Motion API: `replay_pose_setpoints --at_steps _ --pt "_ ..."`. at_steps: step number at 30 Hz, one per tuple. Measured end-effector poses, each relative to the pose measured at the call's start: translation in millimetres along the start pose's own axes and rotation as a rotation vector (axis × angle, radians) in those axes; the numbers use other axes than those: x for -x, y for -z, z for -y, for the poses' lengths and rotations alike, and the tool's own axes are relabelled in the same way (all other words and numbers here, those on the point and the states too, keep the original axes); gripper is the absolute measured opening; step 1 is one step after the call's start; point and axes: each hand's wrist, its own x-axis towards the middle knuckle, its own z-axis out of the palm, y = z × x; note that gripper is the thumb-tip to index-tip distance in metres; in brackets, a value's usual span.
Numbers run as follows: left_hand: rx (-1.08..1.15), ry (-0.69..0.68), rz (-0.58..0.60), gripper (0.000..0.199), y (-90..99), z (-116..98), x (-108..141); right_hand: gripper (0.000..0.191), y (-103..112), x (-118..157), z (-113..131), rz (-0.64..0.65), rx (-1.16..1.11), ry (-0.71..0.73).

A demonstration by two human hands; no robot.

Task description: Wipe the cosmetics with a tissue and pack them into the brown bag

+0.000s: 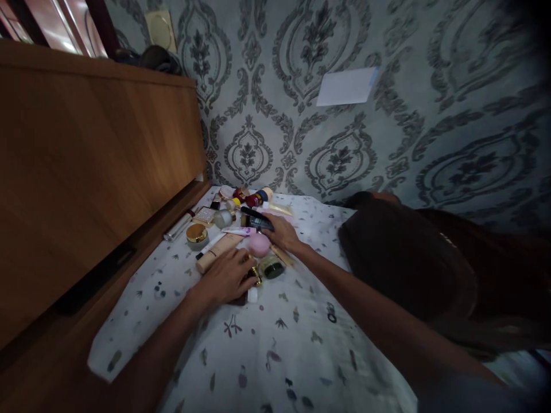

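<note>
My left hand (230,274) lies low over the cosmetics, its fingers bent around a small shiny gold item (257,276). Under that hand a dark item with a white cap (252,295) shows in part. Further back, my right hand (280,232) has its fingers closed at the end of a slim black tube (253,216); its fingertips are partly hidden. Between the hands sit a round pink item (259,245) and a dark green jar (271,267). Beside my left hand lie a beige tube (218,252) and a white and purple tube (239,231).
A gold-lidded jar (197,235), a frosted bottle (222,218), a glittery compact (204,215) and several small bottles lie on the patterned white cloth (275,350). A wooden cabinet (99,149) borders the left. A dark bag (400,258) stands at right, with a papered wall behind.
</note>
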Motion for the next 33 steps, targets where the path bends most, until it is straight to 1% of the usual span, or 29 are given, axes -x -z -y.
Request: replay_pose_setpoints --at_steps 2,5,8,11,16,19,21,23,24,26,27,29,31,33 --pt "-0.010 0.009 0.006 0.023 0.0 0 0 0.046 -1 6 -1 0.004 -0.031 0.054" --pt "-0.014 0.011 0.010 0.026 0.4 -1 1 0.036 2 19 -3 -0.031 -0.073 0.146" --pt "-0.034 0.024 0.021 0.030 1.7 -2 1 0.038 9 30 -3 -0.033 -0.046 0.220" --pt "-0.063 0.046 0.047 0.031 3.2 -3 2 0.036 13 42 -2 -0.045 -0.013 0.244" --pt "-0.109 0.060 0.045 0.029 2.3 -6 5 0.028 18 62 -2 -0.151 0.003 0.186" --pt "-0.141 0.083 -0.008 0.028 0.3 -4 4 0.027 21 73 -2 -0.168 -0.001 0.161" --pt "-0.185 0.141 -0.085 0.027 0.0 -1 4 0.027 21 82 -3 -0.173 -0.025 0.128" --pt "-0.232 0.255 -0.156 0.028 1.0 4 5 0.032 20 90 -4 -0.196 -0.073 0.058" --pt "-0.242 0.317 -0.166 0.028 1.8 8 6 0.035 19 94 -6 -0.207 -0.104 0.010" --pt "-0.234 0.400 -0.124 0.030 3.4 14 8 0.039 17 100 -8 -0.196 -0.164 -0.083" --pt "-0.224 0.409 -0.091 0.030 4.0 17 9 0.040 16 101 -10 -0.189 -0.188 -0.107" --pt "-0.200 0.372 -0.047 0.032 5.0 21 10 0.041 15 101 -11 -0.179 -0.219 -0.110" --pt "-0.177 0.319 -0.047 0.034 5.9 22 11 0.041 15 101 -11 -0.175 -0.244 -0.095" --pt "-0.161 0.298 -0.039 0.033 7.1 20 10 0.044 16 101 -9 -0.167 -0.277 -0.101"
